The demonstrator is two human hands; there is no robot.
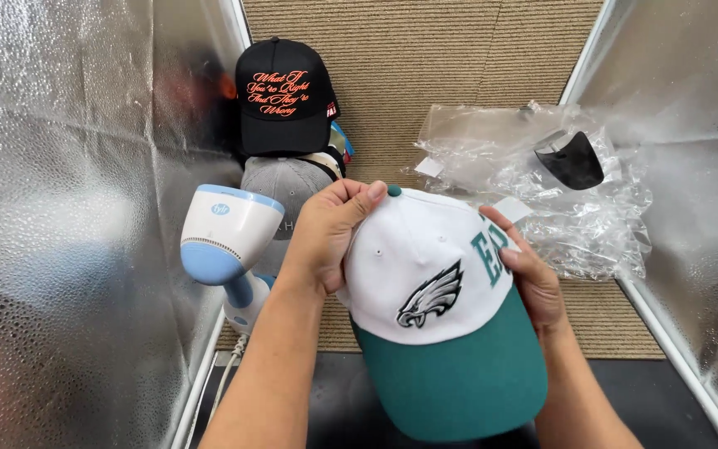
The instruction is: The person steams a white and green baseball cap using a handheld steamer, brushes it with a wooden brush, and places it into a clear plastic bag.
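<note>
White-and-green cap (446, 333) between left hand (330, 233), right hand (533, 278)

Bright even light, glare on foil walls (60, 208), sharp focus

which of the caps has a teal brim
The white cap held in both hands, left hand and right hand. The black cap and grey cap behind it show no teal.
</note>
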